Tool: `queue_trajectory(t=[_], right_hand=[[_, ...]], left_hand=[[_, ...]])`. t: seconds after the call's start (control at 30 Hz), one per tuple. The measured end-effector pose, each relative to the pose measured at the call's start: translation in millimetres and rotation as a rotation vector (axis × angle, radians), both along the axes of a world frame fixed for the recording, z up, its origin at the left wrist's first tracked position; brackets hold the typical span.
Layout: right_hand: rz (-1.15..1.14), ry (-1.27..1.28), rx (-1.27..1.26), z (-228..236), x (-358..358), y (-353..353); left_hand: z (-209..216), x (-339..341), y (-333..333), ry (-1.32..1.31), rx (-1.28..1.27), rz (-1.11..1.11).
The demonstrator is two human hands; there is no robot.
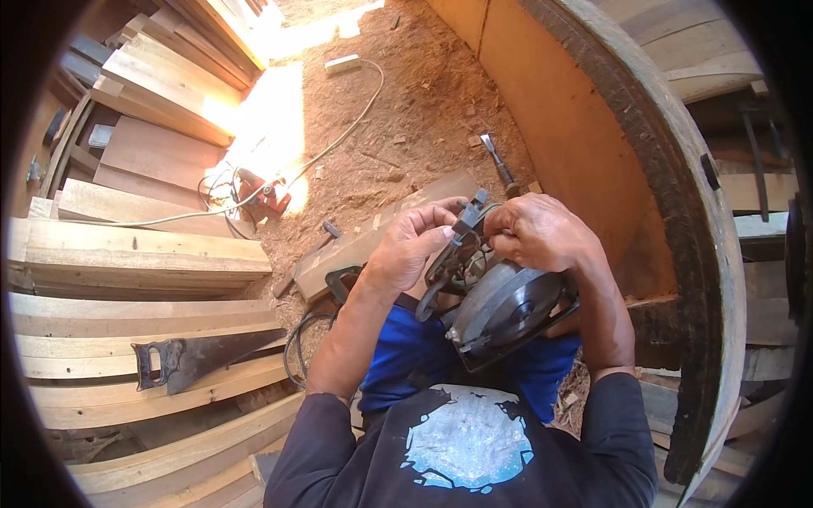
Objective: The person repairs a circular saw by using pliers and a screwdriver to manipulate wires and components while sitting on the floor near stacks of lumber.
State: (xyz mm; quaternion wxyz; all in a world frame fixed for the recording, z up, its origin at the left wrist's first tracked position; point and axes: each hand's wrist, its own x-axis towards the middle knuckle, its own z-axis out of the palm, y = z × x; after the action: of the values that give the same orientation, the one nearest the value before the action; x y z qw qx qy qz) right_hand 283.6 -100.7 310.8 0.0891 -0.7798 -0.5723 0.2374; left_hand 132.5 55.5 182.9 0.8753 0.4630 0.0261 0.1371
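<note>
A circular saw (508,309) with a grey guard and a round blade rests across my lap, its body partly covered by my hands. My left hand (409,241) is closed, thumb and forefinger pinching a dark blocky part (467,220) at the saw's upper end. Close by, my right hand (542,230) is closed too, fingertips pressed together over the saw's middle. Whatever they grip there is hidden. Thin wires or small parts seem to show between the hands, too small to make out.
Beyond my hands, a chisel (500,165) lies near a large curved wooden panel (584,144). A hammer (329,230) rests by a board (381,229). Stacked planks (144,254) fill the left, bearing a handsaw (203,356). A cable (339,140) with a power strip (342,64) crosses the sawdust-covered ground.
</note>
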Motion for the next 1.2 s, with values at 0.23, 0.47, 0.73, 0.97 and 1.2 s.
queue_trajectory(t=[0.23,0.47,0.73,0.97,1.2], right_hand=[[-0.039,0.051,0.018,-1.7,-1.1,-2.8],[-0.114,-0.011,0.052,-2.3,-5.2,-3.7],[-0.133,-0.004,0.017,0.2,-6.5,-2.1],[-0.146,0.159,0.075,-3.5,1.5,-14.2],[-0.391,0.702,0.345,-7.9,6.4,-42.1]], left_hand=[[7.4,-2.3,-2.2,0.104,-0.173,-0.068],[-0.5,-2.9,-3.5,0.07,-0.215,-0.077],[3.8,-0.9,-4.7,0.049,-0.133,-0.054],[10.6,1.3,-20.3,0.098,0.189,0.04],[20.1,0.2,-22.9,0.123,0.753,0.141]])
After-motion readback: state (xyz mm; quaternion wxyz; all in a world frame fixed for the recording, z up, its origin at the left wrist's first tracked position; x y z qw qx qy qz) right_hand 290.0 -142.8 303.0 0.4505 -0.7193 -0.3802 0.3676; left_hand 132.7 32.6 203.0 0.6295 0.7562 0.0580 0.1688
